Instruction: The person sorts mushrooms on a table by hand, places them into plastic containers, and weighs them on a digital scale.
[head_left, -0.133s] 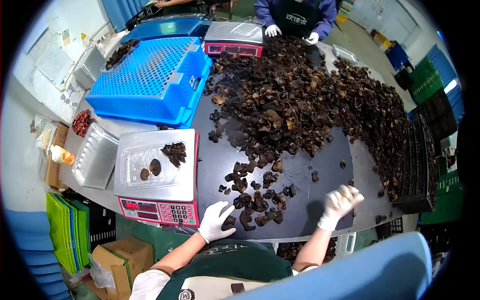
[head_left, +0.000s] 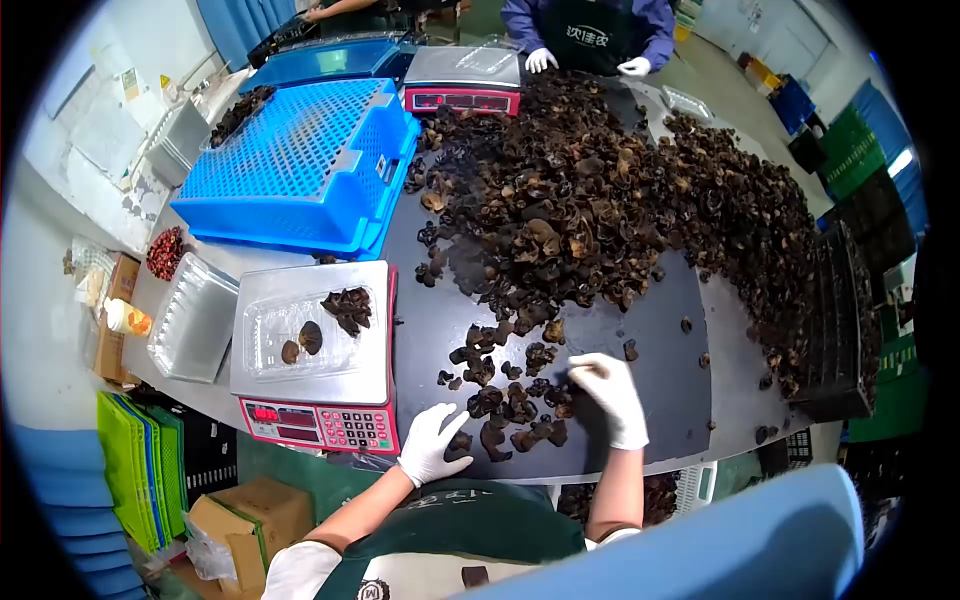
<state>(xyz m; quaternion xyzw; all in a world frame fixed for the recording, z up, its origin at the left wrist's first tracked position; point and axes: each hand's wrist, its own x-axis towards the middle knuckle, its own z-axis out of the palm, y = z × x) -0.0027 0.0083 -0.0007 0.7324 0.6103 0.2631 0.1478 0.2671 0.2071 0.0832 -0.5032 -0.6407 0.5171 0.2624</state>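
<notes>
My left hand [head_left: 432, 447], in a white glove, rests at the table's near edge with thumb and fingers apart. A small dark wood ear mushroom [head_left: 460, 441] lies between its fingertips and thumb. Over the right side of the loose wood ear mushrooms [head_left: 517, 406] is my right hand [head_left: 612, 400], also gloved. Its fingers are bent together, and whatever they may hold is hidden. To the left, a clear plastic tray [head_left: 268, 345] sits on the red-framed scale [head_left: 375, 385], with a few wood ear mushrooms [head_left: 348, 311] in it.
A large heap of wood ear mushrooms [head_left: 560, 210] covers the table's middle and far side. Blue crates [head_left: 290, 150] and a second scale [head_left: 462, 70] stand at the back left. Stacked clear trays [head_left: 195, 320] sit at left. A co-worker's gloved hands [head_left: 541, 60] are across the table.
My right hand has moved left, from the bare right part of the table to the edge of the loose mushrooms. My left hand has stayed in place.
</notes>
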